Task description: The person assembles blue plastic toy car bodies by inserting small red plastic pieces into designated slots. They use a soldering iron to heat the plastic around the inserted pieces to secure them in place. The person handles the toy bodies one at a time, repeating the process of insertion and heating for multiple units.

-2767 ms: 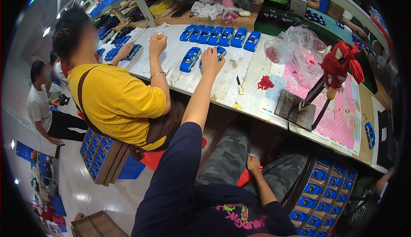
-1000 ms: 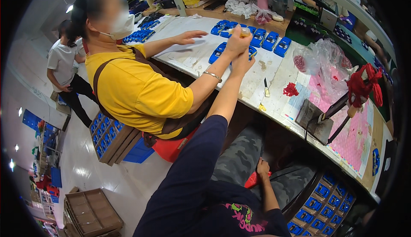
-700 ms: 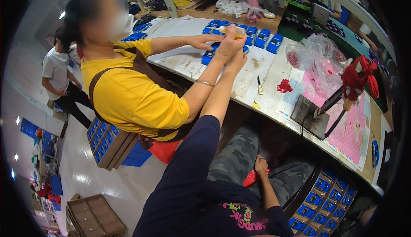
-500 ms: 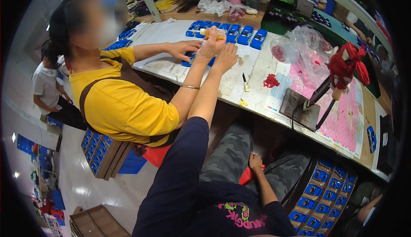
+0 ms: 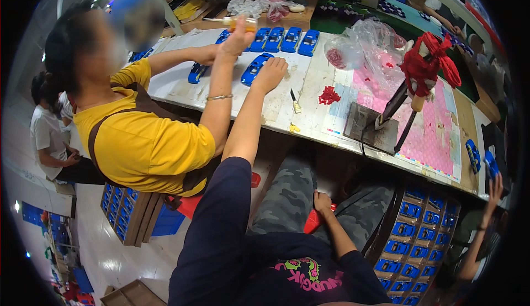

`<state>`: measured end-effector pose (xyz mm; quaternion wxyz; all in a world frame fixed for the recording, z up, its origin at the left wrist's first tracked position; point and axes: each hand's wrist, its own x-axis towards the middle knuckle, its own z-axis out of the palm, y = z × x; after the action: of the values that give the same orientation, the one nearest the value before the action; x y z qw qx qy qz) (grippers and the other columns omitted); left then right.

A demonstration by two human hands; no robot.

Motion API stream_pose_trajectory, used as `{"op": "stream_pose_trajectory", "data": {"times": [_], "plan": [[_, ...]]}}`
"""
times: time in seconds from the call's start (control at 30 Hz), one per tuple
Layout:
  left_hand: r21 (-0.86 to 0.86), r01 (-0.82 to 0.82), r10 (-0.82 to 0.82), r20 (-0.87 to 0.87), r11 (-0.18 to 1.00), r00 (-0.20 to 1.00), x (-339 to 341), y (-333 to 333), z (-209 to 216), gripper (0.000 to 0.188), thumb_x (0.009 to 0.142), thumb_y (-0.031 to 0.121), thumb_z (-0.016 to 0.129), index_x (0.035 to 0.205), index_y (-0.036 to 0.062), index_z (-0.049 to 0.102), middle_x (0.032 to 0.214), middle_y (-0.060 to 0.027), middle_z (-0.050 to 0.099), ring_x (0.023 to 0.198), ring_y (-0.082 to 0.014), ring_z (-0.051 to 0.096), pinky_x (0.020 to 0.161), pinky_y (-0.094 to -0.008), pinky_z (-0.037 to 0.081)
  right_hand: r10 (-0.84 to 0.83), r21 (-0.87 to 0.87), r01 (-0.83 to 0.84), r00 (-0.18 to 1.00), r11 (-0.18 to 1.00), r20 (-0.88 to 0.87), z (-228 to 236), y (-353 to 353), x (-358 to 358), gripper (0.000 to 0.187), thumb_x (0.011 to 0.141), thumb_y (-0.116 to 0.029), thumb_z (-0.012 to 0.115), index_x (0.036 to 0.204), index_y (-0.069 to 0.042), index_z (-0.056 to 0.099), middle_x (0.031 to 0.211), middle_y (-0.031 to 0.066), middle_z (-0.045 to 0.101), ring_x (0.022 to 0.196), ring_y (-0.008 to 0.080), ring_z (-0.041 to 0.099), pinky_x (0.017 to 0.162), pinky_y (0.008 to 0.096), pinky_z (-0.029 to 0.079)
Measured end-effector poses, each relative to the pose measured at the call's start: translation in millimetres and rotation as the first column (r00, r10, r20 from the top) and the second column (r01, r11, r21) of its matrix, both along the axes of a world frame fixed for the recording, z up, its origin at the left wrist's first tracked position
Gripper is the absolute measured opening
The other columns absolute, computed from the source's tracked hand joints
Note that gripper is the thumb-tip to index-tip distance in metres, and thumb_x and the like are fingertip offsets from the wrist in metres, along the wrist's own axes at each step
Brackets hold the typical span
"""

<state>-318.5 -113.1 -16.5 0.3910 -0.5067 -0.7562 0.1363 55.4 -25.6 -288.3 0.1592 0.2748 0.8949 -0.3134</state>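
My left hand (image 5: 271, 73) reaches over the white worktable (image 5: 182, 88), its bent fingers on the right side of a blue toy car (image 5: 255, 69). Low between my thighs rests my right hand (image 5: 322, 202), its fingers mostly hidden against the camouflage trousers. To my left, a co-worker in a yellow shirt lifts a small bottle (image 5: 246, 25) of orange liquid with a thin nozzle. That person's other hand is by another blue toy car (image 5: 196, 73). Several more blue cars (image 5: 273, 39) stand in a row behind.
A small knife (image 5: 295, 101) lies beside red bits (image 5: 329, 95). Farther right, a metal stand (image 5: 371, 126) carries a red-wrapped tool (image 5: 428, 66). Clear plastic bags (image 5: 364, 49) sit behind. Trays of blue cars (image 5: 406, 245) stand at my right; a person's hand holds a car (image 5: 490, 165) there.
My view has swung right. The co-worker's bottle arm has drawn back from across mine, uncovering the car at my left hand. A hand with a blue car has appeared at far right.
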Motion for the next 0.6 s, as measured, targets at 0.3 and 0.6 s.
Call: {"op": "stream_pose_trajectory", "data": {"times": [0.3,0.6], "plan": [[-0.309,-0.202,0.046,-0.446,0.929,0.894,11,13,7,0.012,0.077,0.016,0.041,0.082,0.0089,0.051,0.079,-0.0045,0.047,0.08,-0.0178,0.044,0.07,-0.0292,0.032,0.018,0.026,-0.017,0.999,1.0,-0.03,-5,-1,1,0.058,0.086,-0.041,0.025,0.077,0.005,0.06,0.081,0.0243,0.058,0.079,0.0383,0.056,0.075,0.0438,0.042],[-0.233,-0.249,0.101,-0.507,0.94,0.856,19,19,13,0.018,0.077,0.016,0.041,0.09,0.0077,0.051,0.09,-0.0074,0.048,0.093,-0.0213,0.043,0.081,-0.031,0.031,-0.011,0.029,0.014,0.996,0.999,-0.092,-6,1,2,0.057,0.086,-0.039,0.026,0.073,0.004,0.061,0.076,0.0231,0.059,0.076,0.0373,0.058,0.073,0.0439,0.044]]}}
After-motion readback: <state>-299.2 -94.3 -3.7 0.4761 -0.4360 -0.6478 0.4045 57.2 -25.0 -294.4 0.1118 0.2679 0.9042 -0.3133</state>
